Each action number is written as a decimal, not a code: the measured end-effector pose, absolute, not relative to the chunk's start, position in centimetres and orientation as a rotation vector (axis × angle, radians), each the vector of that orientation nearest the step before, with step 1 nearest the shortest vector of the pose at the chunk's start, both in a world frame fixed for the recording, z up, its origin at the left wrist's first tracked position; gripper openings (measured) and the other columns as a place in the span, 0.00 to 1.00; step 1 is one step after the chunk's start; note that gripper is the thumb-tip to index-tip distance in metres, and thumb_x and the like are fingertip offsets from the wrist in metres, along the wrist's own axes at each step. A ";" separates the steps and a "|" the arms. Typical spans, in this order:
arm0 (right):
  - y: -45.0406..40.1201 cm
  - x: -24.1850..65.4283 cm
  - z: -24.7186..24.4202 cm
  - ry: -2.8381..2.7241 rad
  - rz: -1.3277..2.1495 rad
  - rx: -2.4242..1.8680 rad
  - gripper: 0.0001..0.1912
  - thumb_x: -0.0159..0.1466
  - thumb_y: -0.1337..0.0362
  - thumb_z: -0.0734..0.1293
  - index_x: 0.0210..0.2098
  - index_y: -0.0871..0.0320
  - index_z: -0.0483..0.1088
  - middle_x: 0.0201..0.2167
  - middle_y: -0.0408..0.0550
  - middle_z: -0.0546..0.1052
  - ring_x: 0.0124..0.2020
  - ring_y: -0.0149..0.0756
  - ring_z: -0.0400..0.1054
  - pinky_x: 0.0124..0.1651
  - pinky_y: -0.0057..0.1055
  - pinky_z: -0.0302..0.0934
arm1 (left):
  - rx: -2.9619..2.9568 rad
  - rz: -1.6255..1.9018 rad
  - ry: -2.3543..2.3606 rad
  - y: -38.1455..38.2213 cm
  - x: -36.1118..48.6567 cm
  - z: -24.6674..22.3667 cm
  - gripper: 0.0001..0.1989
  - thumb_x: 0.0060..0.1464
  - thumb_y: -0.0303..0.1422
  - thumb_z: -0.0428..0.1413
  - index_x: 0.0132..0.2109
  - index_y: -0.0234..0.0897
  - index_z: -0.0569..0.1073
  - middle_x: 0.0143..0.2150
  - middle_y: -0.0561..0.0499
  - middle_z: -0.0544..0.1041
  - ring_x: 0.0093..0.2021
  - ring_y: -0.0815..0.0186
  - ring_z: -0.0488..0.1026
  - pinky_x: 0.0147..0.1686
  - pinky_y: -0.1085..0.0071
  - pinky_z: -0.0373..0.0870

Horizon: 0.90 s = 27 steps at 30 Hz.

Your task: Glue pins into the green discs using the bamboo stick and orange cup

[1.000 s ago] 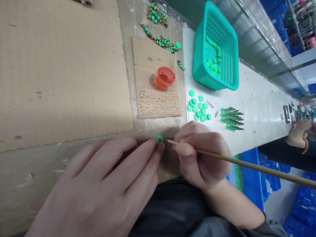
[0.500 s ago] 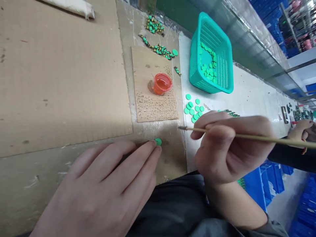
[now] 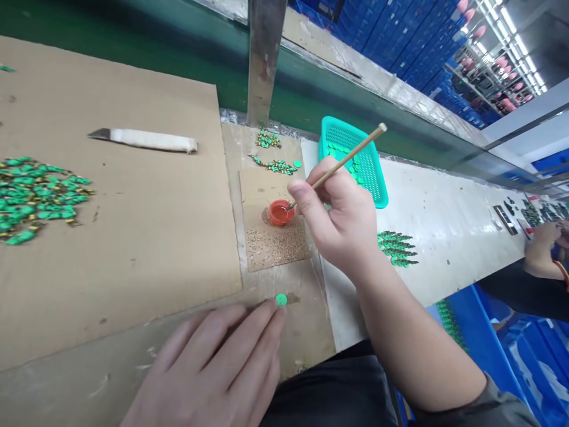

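My right hand (image 3: pixel 340 222) pinches a thin wooden-handled brush (image 3: pixel 351 155), tilted with its tip down at the inner edge of a small red cup (image 3: pixel 278 223). Reddish liquid shows inside the cup, which stands on a small spotted cardboard piece (image 3: pixel 260 182). Nearer to me, my left hand (image 3: pixel 217 367) lies low over the bench, fingers together. Its fingertips hold the edge of a small round green disc (image 3: pixel 281 299) against the bench top. The thumb of that hand is hidden.
Behind my right hand stands a turquoise basket (image 3: pixel 381 187) of green discs. On the large cardboard (image 3: pixel 178 249) lie a wrapped-handle knife (image 3: pixel 151 140) and a green-and-yellow heap (image 3: pixel 40 198). Green pieces (image 3: pixel 397 248) lie in rows at right. Another person's hand (image 3: pixel 542 242) is at far right.
My right hand has carried the brush from near the disc up to the red cup. My left hand stays at the disc. The view has shifted, bringing the knife and the left heap into sight.
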State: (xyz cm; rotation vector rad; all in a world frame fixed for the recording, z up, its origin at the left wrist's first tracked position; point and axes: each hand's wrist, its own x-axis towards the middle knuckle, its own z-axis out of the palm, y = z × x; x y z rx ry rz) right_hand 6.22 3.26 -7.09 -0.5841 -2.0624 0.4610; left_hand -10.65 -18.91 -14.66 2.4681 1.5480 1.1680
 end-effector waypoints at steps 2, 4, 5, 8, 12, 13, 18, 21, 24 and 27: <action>3.5 6.3 -7.5 -2.079 0.459 -0.572 0.21 0.86 0.65 0.72 0.37 0.50 0.64 0.36 0.36 0.72 0.32 0.27 0.71 0.39 0.28 0.68 | 2.431 1.204 1.557 -18.7 -10.6 -14.6 0.15 0.81 0.30 0.60 0.64 0.39 0.88 0.64 0.47 0.92 0.58 0.51 0.82 0.60 0.48 0.72; 3.7 6.3 -7.7 -2.088 0.456 -0.581 0.21 0.86 0.65 0.72 0.37 0.50 0.63 0.35 0.36 0.71 0.33 0.27 0.70 0.39 0.28 0.67 | 2.416 1.207 1.564 -18.7 -10.5 -14.6 0.15 0.81 0.31 0.59 0.64 0.40 0.88 0.64 0.48 0.92 0.58 0.51 0.82 0.60 0.48 0.73; 3.8 6.3 -7.8 -2.090 0.457 -0.586 0.21 0.86 0.65 0.72 0.37 0.50 0.63 0.35 0.36 0.71 0.33 0.27 0.69 0.39 0.28 0.66 | 2.416 1.203 1.563 -18.7 -10.5 -14.6 0.15 0.81 0.31 0.59 0.65 0.40 0.88 0.65 0.48 0.92 0.58 0.51 0.82 0.60 0.48 0.73; 3.9 6.2 -7.9 -2.089 0.460 -0.590 0.21 0.86 0.65 0.72 0.37 0.50 0.62 0.35 0.36 0.69 0.32 0.27 0.68 0.39 0.28 0.64 | 2.428 1.195 1.555 -18.7 -10.5 -14.6 0.14 0.81 0.31 0.59 0.64 0.40 0.88 0.65 0.49 0.92 0.58 0.51 0.82 0.60 0.47 0.73; 3.9 6.2 -8.0 -2.111 0.445 -0.610 0.21 0.86 0.64 0.72 0.37 0.50 0.62 0.35 0.36 0.69 0.32 0.28 0.67 0.38 0.30 0.63 | 2.429 1.211 1.564 -18.6 -10.6 -14.5 0.14 0.82 0.31 0.59 0.63 0.38 0.88 0.64 0.50 0.92 0.57 0.52 0.81 0.58 0.48 0.72; 3.8 6.3 -8.0 -2.113 0.445 -0.614 0.21 0.87 0.63 0.71 0.37 0.49 0.62 0.35 0.36 0.70 0.32 0.28 0.67 0.38 0.30 0.64 | 2.425 1.213 1.571 -18.6 -10.6 -14.5 0.14 0.82 0.31 0.59 0.63 0.39 0.88 0.64 0.50 0.92 0.57 0.53 0.81 0.58 0.49 0.72; 3.9 6.2 -8.1 -2.088 0.449 -0.586 0.21 0.87 0.63 0.71 0.37 0.50 0.64 0.35 0.36 0.71 0.33 0.28 0.68 0.39 0.30 0.65 | 2.448 1.176 1.563 -18.8 -10.7 -14.7 0.13 0.81 0.31 0.61 0.63 0.39 0.88 0.65 0.48 0.92 0.59 0.51 0.82 0.61 0.48 0.73; 3.7 6.1 -7.6 -2.068 0.451 -0.580 0.20 0.87 0.63 0.71 0.38 0.50 0.65 0.35 0.36 0.72 0.32 0.28 0.70 0.39 0.30 0.67 | 2.463 1.159 1.567 -18.9 -10.6 -14.8 0.14 0.81 0.32 0.60 0.65 0.40 0.88 0.66 0.49 0.91 0.60 0.50 0.82 0.61 0.47 0.73; 2.3 6.7 -6.9 -2.037 0.430 -0.617 0.17 0.88 0.61 0.71 0.40 0.49 0.68 0.35 0.36 0.73 0.32 0.29 0.73 0.38 0.32 0.69 | 2.443 1.133 1.597 -19.2 -10.7 -14.7 0.16 0.81 0.33 0.60 0.67 0.42 0.87 0.67 0.50 0.91 0.60 0.51 0.83 0.63 0.47 0.75; -0.6 8.1 -7.0 -1.939 0.396 -0.644 0.15 0.88 0.59 0.71 0.42 0.48 0.71 0.35 0.37 0.75 0.31 0.31 0.73 0.36 0.34 0.70 | 2.426 1.056 1.632 -19.6 -10.8 -14.7 0.19 0.81 0.35 0.60 0.70 0.44 0.86 0.68 0.49 0.91 0.61 0.51 0.84 0.68 0.47 0.78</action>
